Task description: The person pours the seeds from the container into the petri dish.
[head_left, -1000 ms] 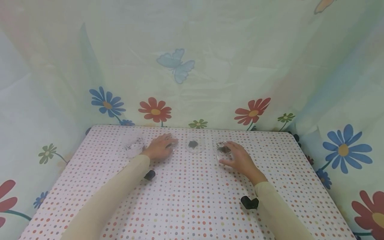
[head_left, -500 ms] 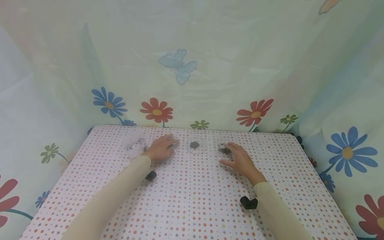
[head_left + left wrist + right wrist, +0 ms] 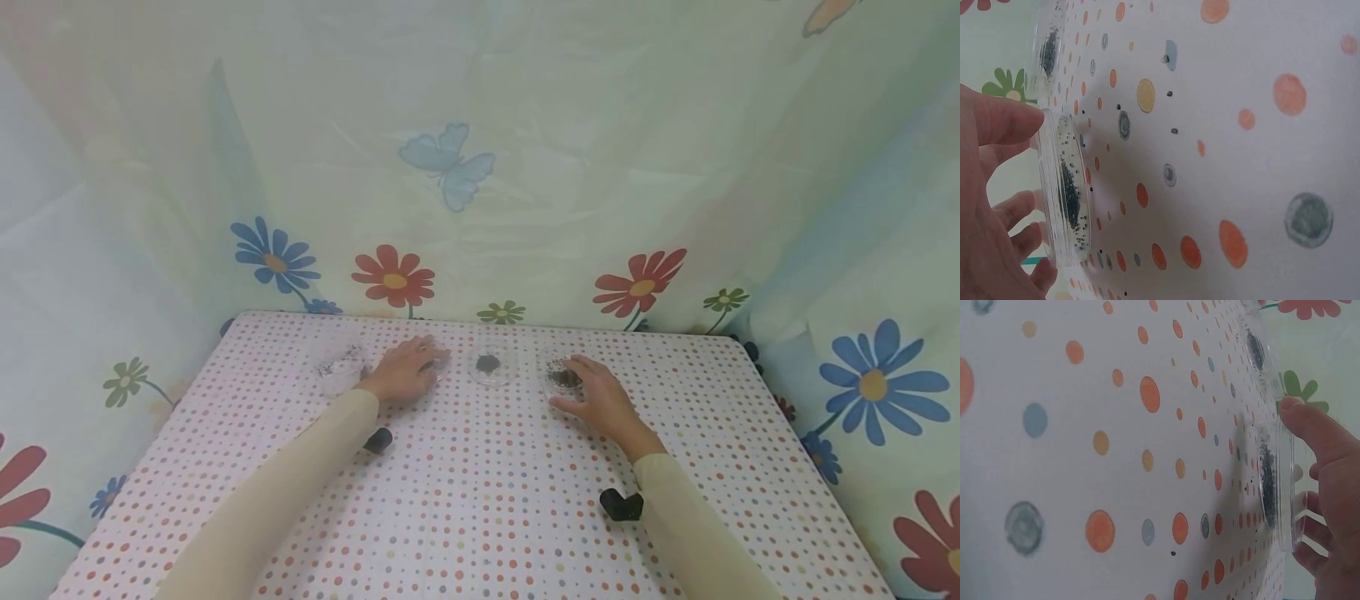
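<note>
My left hand [image 3: 402, 372] grips a shallow clear petri dish [image 3: 1067, 194] by its rim, thumb on one side and fingers on the other. Small dark grains lie inside it. With its thumb and fingers spread round the rim, my right hand [image 3: 598, 398] holds a second clear petri dish [image 3: 1268, 481], which also has dark grains in it. Both dishes sit at the tabletop. Between the hands, untouched, stands a third clear dish [image 3: 488, 365] with a dark heap in its middle.
Left of my left hand lies a clear container [image 3: 341, 367] with scattered dark bits; its shape is hard to make out. A few loose dark grains [image 3: 1174, 131] dot the patterned tablecloth [image 3: 465, 500]. A flowered curtain [image 3: 525, 167] hangs behind the table.
The head view has shifted slightly, so the scene sits a little further right. Both hands stay at their dishes with no clear movement.
</note>
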Tool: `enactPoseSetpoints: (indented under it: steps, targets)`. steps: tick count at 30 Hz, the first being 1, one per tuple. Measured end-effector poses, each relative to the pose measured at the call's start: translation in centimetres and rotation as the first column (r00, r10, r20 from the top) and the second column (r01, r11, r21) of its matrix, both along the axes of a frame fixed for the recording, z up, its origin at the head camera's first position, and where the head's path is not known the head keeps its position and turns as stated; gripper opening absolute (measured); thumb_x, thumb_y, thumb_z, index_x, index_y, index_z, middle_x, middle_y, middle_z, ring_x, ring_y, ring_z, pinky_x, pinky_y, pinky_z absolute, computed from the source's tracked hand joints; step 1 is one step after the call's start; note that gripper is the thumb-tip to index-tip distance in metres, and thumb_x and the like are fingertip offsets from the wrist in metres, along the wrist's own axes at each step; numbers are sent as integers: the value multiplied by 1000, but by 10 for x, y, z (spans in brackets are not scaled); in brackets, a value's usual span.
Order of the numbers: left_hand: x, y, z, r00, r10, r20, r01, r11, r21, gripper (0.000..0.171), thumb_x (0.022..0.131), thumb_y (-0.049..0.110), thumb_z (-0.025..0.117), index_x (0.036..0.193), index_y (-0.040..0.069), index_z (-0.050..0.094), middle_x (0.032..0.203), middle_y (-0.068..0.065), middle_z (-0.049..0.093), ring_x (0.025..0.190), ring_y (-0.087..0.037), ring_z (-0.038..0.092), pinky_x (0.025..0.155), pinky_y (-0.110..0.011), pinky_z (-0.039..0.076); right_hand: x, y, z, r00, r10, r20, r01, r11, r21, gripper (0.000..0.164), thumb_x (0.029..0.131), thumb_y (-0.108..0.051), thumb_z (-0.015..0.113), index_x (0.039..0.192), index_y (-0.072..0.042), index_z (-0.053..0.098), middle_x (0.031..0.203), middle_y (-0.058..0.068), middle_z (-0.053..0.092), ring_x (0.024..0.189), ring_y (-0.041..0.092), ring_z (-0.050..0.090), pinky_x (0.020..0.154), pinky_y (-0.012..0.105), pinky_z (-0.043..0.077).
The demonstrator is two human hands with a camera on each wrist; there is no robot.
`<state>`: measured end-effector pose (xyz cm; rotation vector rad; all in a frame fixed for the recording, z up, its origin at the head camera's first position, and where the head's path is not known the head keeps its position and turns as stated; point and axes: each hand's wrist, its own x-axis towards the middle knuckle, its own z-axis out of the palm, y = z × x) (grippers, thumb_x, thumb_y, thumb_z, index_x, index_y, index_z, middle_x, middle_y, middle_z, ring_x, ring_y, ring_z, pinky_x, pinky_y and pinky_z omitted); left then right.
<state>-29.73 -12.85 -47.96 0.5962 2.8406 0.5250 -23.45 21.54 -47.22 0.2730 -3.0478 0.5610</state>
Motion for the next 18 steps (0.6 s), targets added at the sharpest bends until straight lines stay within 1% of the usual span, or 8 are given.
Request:
enactPoseSetpoints:
  steps: [11, 18]
  targets:
    - [2, 1, 3, 1000, 19, 4, -19, 1000, -12, 43, 92, 35, 43, 135, 38, 40, 153, 3, 20, 142, -20, 14, 114, -51, 14, -3, 0, 1, 1000, -1, 15, 2, 1000, -20, 75, 76, -46, 69, 137, -12, 40, 145, 15, 33, 132, 37, 31, 106, 56, 30]
    - [2, 0, 1, 1000, -1, -1, 1, 1000, -5, 43, 92, 35, 43, 135, 38, 40, 153, 2, 20, 142, -21, 15, 114, -52, 15, -6, -1, 0, 999, -20, 46, 20, 1000, -9, 75, 77, -46, 68, 138, -12, 38, 147, 15, 31, 134, 37, 29, 107, 56, 28]
